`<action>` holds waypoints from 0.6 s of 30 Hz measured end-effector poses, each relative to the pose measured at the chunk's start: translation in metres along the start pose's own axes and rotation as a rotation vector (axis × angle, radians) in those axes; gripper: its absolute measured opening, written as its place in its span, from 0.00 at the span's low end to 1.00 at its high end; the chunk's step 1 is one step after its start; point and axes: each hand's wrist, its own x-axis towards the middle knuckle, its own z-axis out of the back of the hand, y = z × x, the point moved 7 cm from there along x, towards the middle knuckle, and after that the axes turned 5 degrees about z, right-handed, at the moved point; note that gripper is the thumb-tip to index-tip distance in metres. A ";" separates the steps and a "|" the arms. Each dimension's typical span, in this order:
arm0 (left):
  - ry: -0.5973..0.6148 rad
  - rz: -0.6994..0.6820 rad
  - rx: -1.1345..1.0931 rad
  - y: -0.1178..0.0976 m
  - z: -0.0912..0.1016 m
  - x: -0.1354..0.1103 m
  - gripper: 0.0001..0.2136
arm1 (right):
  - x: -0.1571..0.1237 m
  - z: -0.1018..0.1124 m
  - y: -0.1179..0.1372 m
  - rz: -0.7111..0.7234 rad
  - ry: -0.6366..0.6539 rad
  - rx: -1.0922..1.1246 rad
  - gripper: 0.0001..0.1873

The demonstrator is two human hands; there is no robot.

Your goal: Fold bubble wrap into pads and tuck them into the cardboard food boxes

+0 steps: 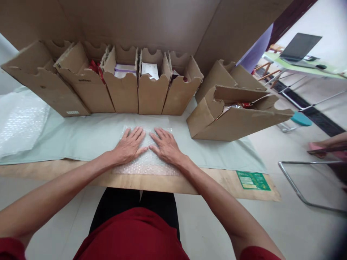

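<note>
Both hands down flat on the clear rectangular bubble-wrap sheet [148,167], which lies on the pale green cloth cover [89,139] at the front-centre of the wooden counter [67,170]; its near edge reaches the counter lip. Left hand [129,146] and right hand [166,147] sit side by side, index tips nearly touching and thumbs angled in. The fingers [137,134] are fully spread and straight, no grip: nothing is pinched or held, only palm and pad contact on top of the sheet. Reads as a flatten/smooth step, imo. To do it well: keep palms level w/ even light pressure so no bubbles pop, stroke from centre out to the corners rather than pushing fwd (cloth underneath could bunch), and keep the near edge square to the counter lip so the sheet doesn't slide off. Rel. to the fingers: sheet is directly under them, runs a bit past the fingertips toward the row of open brown cardboard bins [123,92], and back under both wrists. Spare bubble-wrap pile [21,126] far left and the tipped brown cardboard box [235,121] to the right are both well apart from the hands.
</note>
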 end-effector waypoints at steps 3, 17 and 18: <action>-0.078 0.099 0.080 0.030 0.013 -0.014 0.34 | -0.038 0.005 -0.031 -0.116 -0.038 -0.054 0.28; -0.019 -0.130 0.125 0.013 0.002 -0.108 0.32 | -0.132 0.007 -0.022 -0.034 -0.079 -0.045 0.29; -0.024 -0.095 0.133 0.024 0.007 -0.116 0.30 | -0.148 0.011 -0.034 -0.075 -0.102 -0.055 0.28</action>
